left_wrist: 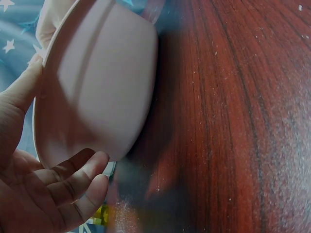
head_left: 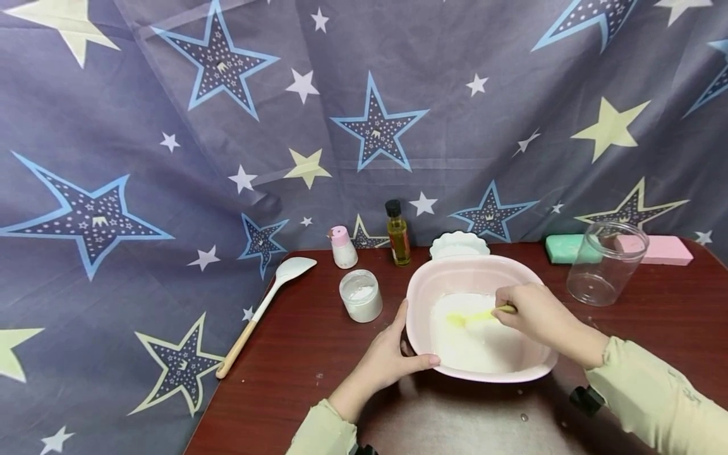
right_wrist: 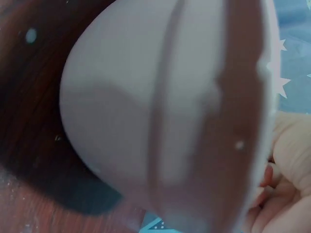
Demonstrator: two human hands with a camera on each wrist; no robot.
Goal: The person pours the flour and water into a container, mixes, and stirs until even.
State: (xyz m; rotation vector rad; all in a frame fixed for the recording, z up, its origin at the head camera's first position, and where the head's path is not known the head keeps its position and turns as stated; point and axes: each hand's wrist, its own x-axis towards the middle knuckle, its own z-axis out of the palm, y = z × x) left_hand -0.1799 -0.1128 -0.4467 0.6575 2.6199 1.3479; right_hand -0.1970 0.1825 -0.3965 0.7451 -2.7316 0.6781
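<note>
A pale pink basin (head_left: 419,309) stands on the table with white liquid (head_left: 483,351) in it. My left hand (head_left: 387,361) holds its left side, thumb over the near rim and fingers along the outer wall. In the left wrist view, those fingers (left_wrist: 80,187) curve loosely beside the basin wall. With curled fingers, my right hand (head_left: 531,315) grips a yellow spoon-like utensil (head_left: 478,316) over the basin. The utensil's wider end dips into the white liquid, so its exact shape is hidden. In the right wrist view, the basin's outer wall (right_wrist: 121,111) covers most of the scene.
Behind the basin are a scalloped white dish (head_left: 458,244), an oil bottle (head_left: 398,235), a pink-capped shaker (head_left: 344,248) and a jar of white powder (head_left: 361,297). A long-handled turner (head_left: 264,309) lies left. A clear jar (head_left: 605,268), green sponge (head_left: 563,248) and pink sponge (head_left: 665,249) sit right.
</note>
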